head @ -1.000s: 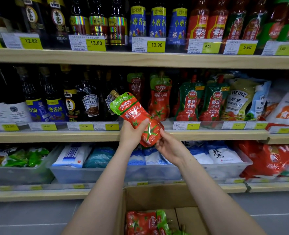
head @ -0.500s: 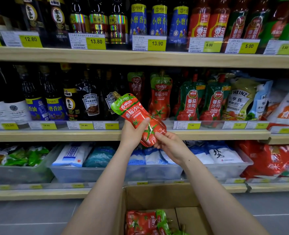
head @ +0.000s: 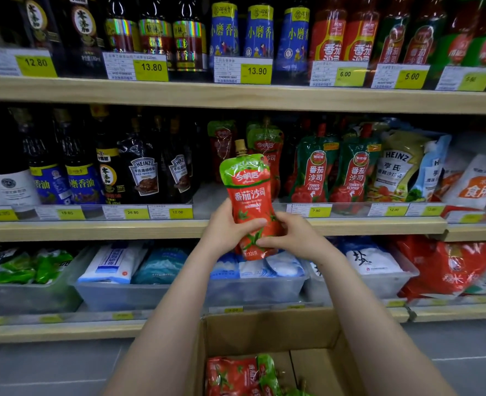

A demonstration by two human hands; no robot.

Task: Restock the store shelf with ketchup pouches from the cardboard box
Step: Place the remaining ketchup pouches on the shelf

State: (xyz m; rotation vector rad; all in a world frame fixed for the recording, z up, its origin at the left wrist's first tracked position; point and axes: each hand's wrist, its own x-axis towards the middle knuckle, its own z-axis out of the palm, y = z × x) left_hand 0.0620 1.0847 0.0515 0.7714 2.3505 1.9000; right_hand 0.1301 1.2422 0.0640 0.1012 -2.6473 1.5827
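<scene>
We've got one ketchup pouch (head: 250,201) upright in front of the middle shelf (head: 93,231), cap up, just off its front edge. Left hand (head: 224,230) wraps the lower left side with the thumb across the front; right hand (head: 290,237) closes on the lower right corner. Both hands are shut on it, nothing slack.

Handling guess: soft foil, liquid fill, so it sags and shifts, and the glossy skin is likely slippery. Best hold is low on the body with support under the base, not the spout.

Matching pouches (head: 264,144) stand behind it; the free slot looks to be at the front of that row. More pouches (head: 236,375) sit in the cardboard box (head: 267,330) below.
</scene>
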